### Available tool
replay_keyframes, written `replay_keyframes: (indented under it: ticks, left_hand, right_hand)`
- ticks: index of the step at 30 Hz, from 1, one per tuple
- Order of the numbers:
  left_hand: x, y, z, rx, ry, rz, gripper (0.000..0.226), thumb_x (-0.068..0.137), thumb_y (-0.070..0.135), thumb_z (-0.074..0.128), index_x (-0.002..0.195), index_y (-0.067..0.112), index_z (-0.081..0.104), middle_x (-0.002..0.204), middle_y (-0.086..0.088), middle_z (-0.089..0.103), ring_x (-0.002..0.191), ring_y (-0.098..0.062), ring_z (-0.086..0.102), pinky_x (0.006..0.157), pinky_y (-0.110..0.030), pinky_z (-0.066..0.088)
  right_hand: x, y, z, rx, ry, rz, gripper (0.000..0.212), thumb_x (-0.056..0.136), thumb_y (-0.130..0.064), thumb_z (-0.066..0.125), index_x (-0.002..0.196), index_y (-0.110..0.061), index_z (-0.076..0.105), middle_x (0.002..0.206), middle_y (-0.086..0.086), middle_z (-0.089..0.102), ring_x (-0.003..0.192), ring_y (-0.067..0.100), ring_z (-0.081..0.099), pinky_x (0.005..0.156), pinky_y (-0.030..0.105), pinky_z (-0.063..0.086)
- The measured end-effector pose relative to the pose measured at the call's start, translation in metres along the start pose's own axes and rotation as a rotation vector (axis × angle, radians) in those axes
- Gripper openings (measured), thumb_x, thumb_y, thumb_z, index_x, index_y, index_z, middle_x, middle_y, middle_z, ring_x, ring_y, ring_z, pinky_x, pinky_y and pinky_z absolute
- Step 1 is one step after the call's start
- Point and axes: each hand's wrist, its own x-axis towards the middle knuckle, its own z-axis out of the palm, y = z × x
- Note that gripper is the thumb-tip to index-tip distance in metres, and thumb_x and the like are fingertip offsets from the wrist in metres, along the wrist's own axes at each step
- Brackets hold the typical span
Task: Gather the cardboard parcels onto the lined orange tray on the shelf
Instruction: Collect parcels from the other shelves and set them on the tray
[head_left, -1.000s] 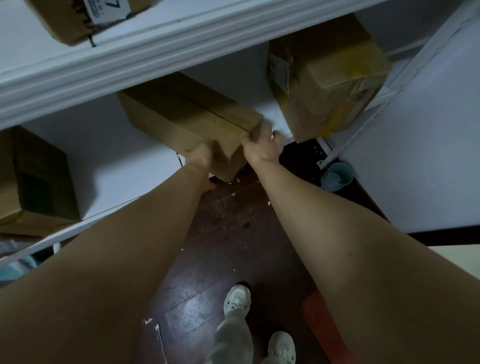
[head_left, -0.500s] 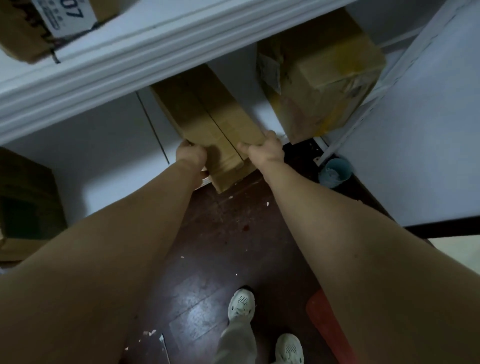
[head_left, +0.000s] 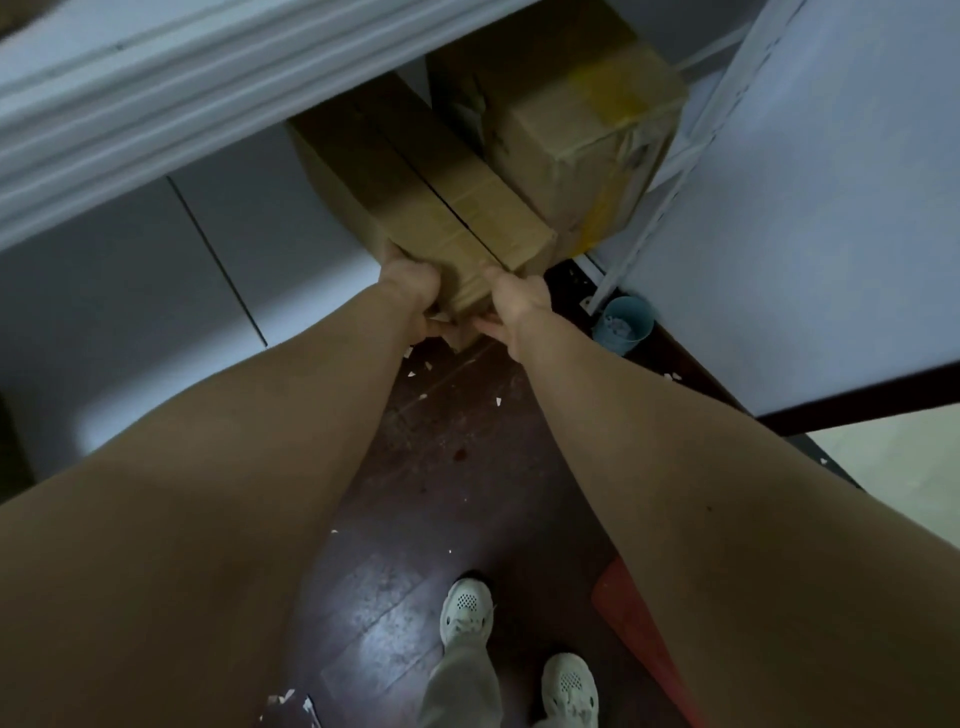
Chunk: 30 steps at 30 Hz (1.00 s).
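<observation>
A long flat cardboard parcel lies on the white shelf, its near end sticking out over the shelf edge. My left hand grips the near left corner of this parcel. My right hand grips its near right corner, thumb under the end. A bigger taped cardboard box stands right beside it on the right, touching it. An orange edge, perhaps the tray, shows low on the right beside my right forearm.
An upper white shelf board overhangs the parcels. A white upright post and a pale wall close the right side. A small blue cup sits on the dark wooden floor with paper scraps. My shoes are below.
The long parcel has swung from lying across the shelf to pointing lengthwise inward, and has slid right against the big box. Both hands stayed on its near end.
</observation>
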Motion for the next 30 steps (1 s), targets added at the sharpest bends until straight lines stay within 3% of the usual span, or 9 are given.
replay_keyframes:
  ticks: [5,8,12,15,17,19,23,26,30]
  left_hand:
    - [0.009,0.008,0.022,0.046,-0.020,0.039,0.042,0.099,0.003,0.035,0.131,0.029,0.036,0.093,0.002,0.049,0.088,-0.028,0.059,0.066,-0.047,0.058]
    - [0.010,0.013,0.035,0.059,-0.015,0.053,0.036,0.100,0.004,0.036,0.132,0.021,0.038,0.103,-0.002,0.049,0.090,-0.026,0.058,0.068,-0.045,0.059]
    - [0.002,0.018,0.039,0.156,-0.046,0.059,0.046,0.094,-0.008,0.043,0.134,0.015,0.042,0.108,-0.006,0.055,0.083,-0.019,0.058,0.047,-0.027,0.056]
    - [-0.015,0.023,0.038,0.196,-0.008,0.069,0.041,0.096,-0.004,0.043,0.133,0.013,0.045,0.120,-0.008,0.053,0.105,-0.024,0.055,0.060,-0.025,0.054]
    - [-0.034,0.028,0.038,0.228,0.018,0.067,0.027,0.098,0.001,0.040,0.123,0.009,0.048,0.112,-0.009,0.049,0.100,-0.024,0.053,0.076,-0.029,0.055]
    - [-0.057,0.033,0.036,0.256,0.048,0.073,0.015,0.099,0.000,0.039,0.097,0.008,0.051,0.098,-0.010,0.049,0.088,-0.022,0.054,0.088,-0.032,0.054]
    - [-0.115,0.041,0.031,0.264,0.087,0.123,0.026,0.097,0.004,0.044,0.071,0.009,0.045,0.072,-0.010,0.047,0.064,-0.019,0.049,0.073,-0.031,0.051]
    - [-0.167,0.046,0.023,0.255,0.086,0.169,0.020,0.096,0.005,0.046,0.076,0.005,0.050,0.072,-0.012,0.050,0.066,-0.021,0.053,0.073,-0.033,0.051]
    - [-0.239,0.052,0.006,0.242,0.103,0.258,0.013,0.095,0.015,0.050,0.094,0.004,0.057,0.081,-0.011,0.060,0.071,-0.019,0.057,0.069,-0.031,0.053]
  right_hand:
    - [0.009,-0.015,-0.010,0.009,-0.005,-0.023,0.046,0.097,-0.027,0.055,0.135,-0.006,0.041,0.136,0.016,0.048,0.123,0.031,0.051,0.090,0.038,0.055]
    - [0.013,-0.025,-0.016,-0.018,0.005,-0.073,0.042,0.100,-0.026,0.049,0.136,-0.005,0.041,0.136,0.017,0.049,0.123,0.031,0.051,0.093,0.040,0.053]
    - [0.007,-0.033,-0.025,-0.127,0.029,-0.126,0.043,0.102,-0.026,0.043,0.140,-0.005,0.039,0.137,0.016,0.047,0.124,0.031,0.049,0.099,0.043,0.049]
    - [-0.011,-0.037,-0.028,-0.193,0.024,-0.127,0.042,0.103,-0.025,0.042,0.140,-0.006,0.040,0.137,0.017,0.047,0.123,0.032,0.048,0.098,0.043,0.050]
    - [-0.028,-0.040,-0.030,-0.228,0.023,-0.124,0.040,0.102,-0.025,0.043,0.138,-0.007,0.043,0.135,0.017,0.049,0.121,0.032,0.050,0.097,0.044,0.051]
    - [-0.049,-0.045,-0.031,-0.253,-0.001,-0.145,0.039,0.101,-0.025,0.046,0.135,-0.006,0.046,0.133,0.015,0.052,0.119,0.031,0.053,0.095,0.042,0.052]
    - [-0.106,-0.056,-0.035,-0.329,-0.073,-0.223,0.046,0.099,-0.032,0.048,0.138,-0.008,0.042,0.131,0.012,0.055,0.115,0.032,0.056,0.093,0.041,0.053]
    - [-0.154,-0.062,-0.039,-0.418,-0.110,-0.289,0.045,0.097,-0.037,0.049,0.132,-0.008,0.050,0.122,0.012,0.060,0.103,0.030,0.062,0.087,0.039,0.056]
    - [-0.216,-0.068,-0.043,-0.488,-0.200,-0.374,0.029,0.097,-0.034,0.050,0.107,-0.008,0.060,0.093,0.010,0.064,0.092,0.026,0.064,0.085,0.039,0.057]
